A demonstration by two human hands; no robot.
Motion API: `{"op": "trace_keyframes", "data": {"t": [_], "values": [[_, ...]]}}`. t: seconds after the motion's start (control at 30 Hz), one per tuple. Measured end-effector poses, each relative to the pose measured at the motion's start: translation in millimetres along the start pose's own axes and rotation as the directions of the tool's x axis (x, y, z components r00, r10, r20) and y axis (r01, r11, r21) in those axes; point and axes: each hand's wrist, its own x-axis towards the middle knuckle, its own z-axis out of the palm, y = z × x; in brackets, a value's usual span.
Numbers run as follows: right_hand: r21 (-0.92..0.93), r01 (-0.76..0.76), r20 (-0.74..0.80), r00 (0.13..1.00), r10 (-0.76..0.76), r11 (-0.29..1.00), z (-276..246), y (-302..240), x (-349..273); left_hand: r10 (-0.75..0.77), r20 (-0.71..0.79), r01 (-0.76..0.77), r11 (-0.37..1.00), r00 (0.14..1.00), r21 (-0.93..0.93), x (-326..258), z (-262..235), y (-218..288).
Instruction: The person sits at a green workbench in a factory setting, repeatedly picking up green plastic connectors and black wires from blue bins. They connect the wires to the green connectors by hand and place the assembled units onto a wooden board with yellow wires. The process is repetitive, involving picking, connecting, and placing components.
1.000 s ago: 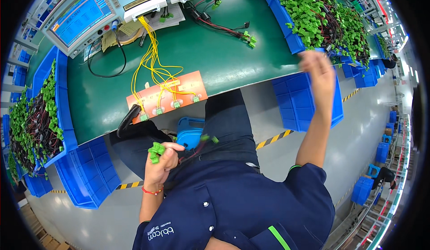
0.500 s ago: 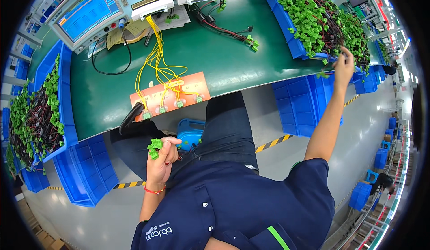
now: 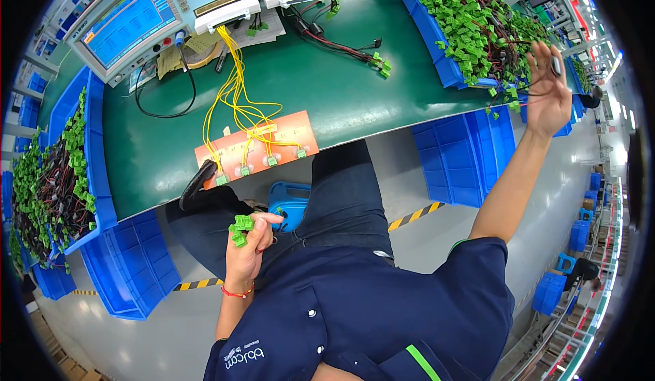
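My left hand (image 3: 247,250) is closed in front of my lap, gripping a small cluster of green plug connectors (image 3: 241,229); its index finger points out to the right. At the right bin's near corner, my right hand (image 3: 548,101) is raised with its fingers spread. Thin wires cross its palm and a small dark piece (image 3: 556,66) lies against the fingers; whether they are pinched is unclear. Green connectors (image 3: 505,98) dangle beside that hand at the bin edge. The right blue bin (image 3: 428,38) is heaped with green-ended wire harnesses (image 3: 471,36).
An orange fixture board (image 3: 290,132) with yellow wires (image 3: 239,88) and green sockets lies on the green bench (image 3: 355,98). Behind stands a test instrument (image 3: 129,23) with a screen. Loose harnesses (image 3: 341,45) lie rear centre. Another full blue bin (image 3: 99,156) stands left; blue crates (image 3: 454,159) are below.
My right hand has moved right and slightly nearer from the bin edge, its fingers going from bunched to spread. My left hand keeps its connectors almost in place.
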Motion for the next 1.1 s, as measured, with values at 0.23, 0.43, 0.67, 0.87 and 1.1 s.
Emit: {"op": "trace_keyframes", "data": {"t": [0.23, 0.43, 0.67, 0.87, 1.1], "values": [[-0.805, 0.191, -0.085, 0.900, -0.427, 0.562, 90, 6, -37, -0.025, -0.032, 0.025, 1.000, 0.999, 0.013, -4, -3, 0], [-0.928, 0.324, 0.284, 0.936, -0.209, 0.185, 200, 50, -84, 0.098, 0.062, -0.101, 0.993, 0.993, 0.059, 10, 14, 2], [-0.743, 0.162, 0.449, 0.840, 0.305, 0.649, 269, 120, -161, 0.095, 0.023, -0.092, 0.989, 0.995, -0.113, 10, 25, 16], [-0.662, 0.145, 0.601, 0.688, 0.406, 0.735, 284, 152, -204, 0.118, -0.196, -0.163, 0.958, 0.974, -0.235, 7, 10, 9], [-0.579, 0.006, 0.465, 0.824, 0.324, 0.815, 293, 139, -174, 0.110, -0.141, -0.101, 0.992, 0.984, 0.069, 3, -2, 3]]}}
